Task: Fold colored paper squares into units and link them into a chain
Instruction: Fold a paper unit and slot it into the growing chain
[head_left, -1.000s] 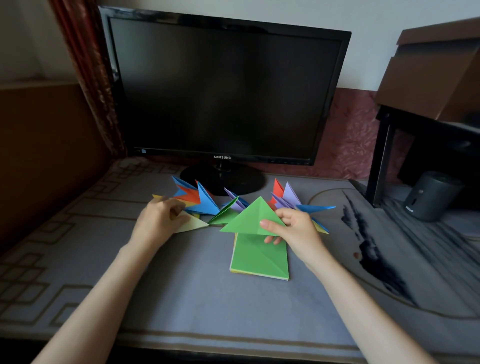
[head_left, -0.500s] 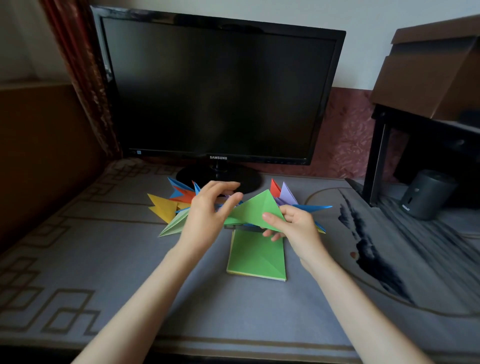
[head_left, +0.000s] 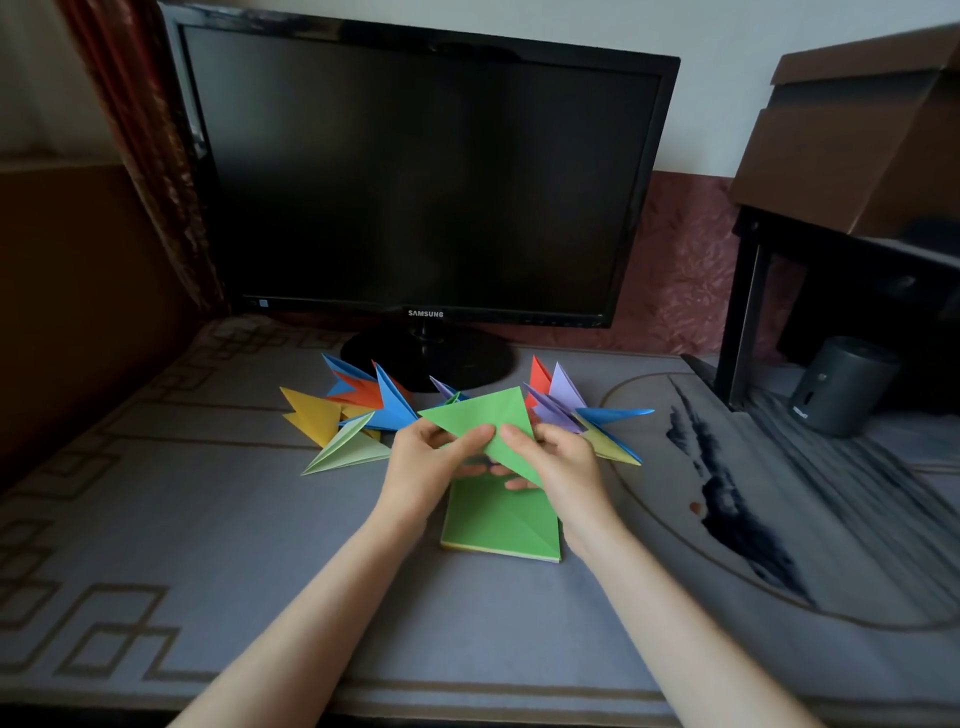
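Before monitor | left hand, right hand pinch green triangle | stack beneath, units behind

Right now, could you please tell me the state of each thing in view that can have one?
left hand: pinches the green folded paper.
right hand: pinches the same paper.
green folded paper: a triangle, held above the paper stack.
paper stack: flat on the table, green sheet on top.
folded units: lying on the table behind the hands.
monitor: screen dark.
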